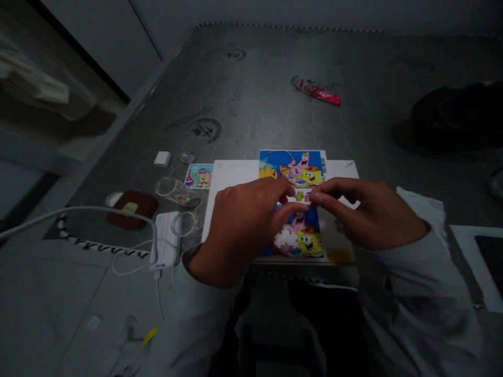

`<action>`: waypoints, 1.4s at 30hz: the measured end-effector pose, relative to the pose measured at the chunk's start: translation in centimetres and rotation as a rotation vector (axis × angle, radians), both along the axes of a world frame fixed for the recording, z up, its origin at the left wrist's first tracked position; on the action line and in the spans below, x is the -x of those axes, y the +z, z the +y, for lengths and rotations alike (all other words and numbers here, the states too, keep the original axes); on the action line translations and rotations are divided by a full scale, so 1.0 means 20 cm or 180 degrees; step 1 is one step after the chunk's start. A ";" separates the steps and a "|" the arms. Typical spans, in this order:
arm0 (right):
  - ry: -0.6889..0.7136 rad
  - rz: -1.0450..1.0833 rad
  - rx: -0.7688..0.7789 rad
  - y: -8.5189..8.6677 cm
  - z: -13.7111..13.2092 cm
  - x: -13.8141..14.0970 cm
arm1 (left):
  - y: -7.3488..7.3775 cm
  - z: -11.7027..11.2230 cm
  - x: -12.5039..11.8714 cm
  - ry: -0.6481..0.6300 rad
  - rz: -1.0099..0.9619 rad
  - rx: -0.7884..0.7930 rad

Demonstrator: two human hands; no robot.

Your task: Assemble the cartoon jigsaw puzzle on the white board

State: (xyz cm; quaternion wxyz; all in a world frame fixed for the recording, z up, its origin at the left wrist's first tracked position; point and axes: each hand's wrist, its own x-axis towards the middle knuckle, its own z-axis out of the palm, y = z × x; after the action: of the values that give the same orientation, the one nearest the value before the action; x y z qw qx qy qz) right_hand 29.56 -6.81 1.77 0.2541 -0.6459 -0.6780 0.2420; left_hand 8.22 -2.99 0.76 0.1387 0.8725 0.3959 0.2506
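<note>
My left hand point(247, 214) and my right hand point(367, 212) meet over a white board or box point(233, 173). Thumb and fingers of each are pinched around small jigsaw puzzle pieces point(301, 197), white with a bit of green and pink; how many there are I cannot tell. Below my fingers lies a partly assembled jigsaw puzzle point(310, 242) of a yellow and a pink cartoon character, with pale gaps in it. Just beyond my fingertips is a picture card point(304, 165) showing similar cartoon figures. My left hand hides the puzzle's left side.
Left of the board are a clear jar with small bits point(186, 198), a small cartoon card point(199, 176), a brown case point(131, 209) and a white power bank point(165, 238) with cables. A red tube-like packet point(318, 92) lies farther back; a dark object point(456, 118) sits right.
</note>
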 end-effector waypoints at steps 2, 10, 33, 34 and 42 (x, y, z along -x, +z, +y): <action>-0.0037 0.0004 0.0031 0.00 0.00 -0.01 | 0.00 0.00 0.00 -0.0100 -0.0025 0.0059; -0.0027 0.0040 0.0197 0.00 0.01 -0.03 | 0.00 0.00 0.01 -0.0297 0.0199 0.0176; 0.0312 0.0130 0.0389 -0.04 0.00 -0.02 | 0.00 0.03 0.04 -0.0288 -0.0463 0.0593; 0.0302 0.0141 0.0404 -0.04 0.00 -0.02 | 0.01 0.02 0.04 -0.0274 -0.0517 0.0668; 0.0286 -0.0078 0.0599 -0.03 0.00 -0.01 | -0.01 0.02 0.01 0.0020 -0.0572 0.1126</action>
State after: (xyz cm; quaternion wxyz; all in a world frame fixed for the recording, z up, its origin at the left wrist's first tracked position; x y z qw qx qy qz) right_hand 29.74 -6.74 1.12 0.1729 -0.6388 -0.6836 0.3079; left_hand 8.08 -2.60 0.58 0.3239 0.8074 0.4225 0.2545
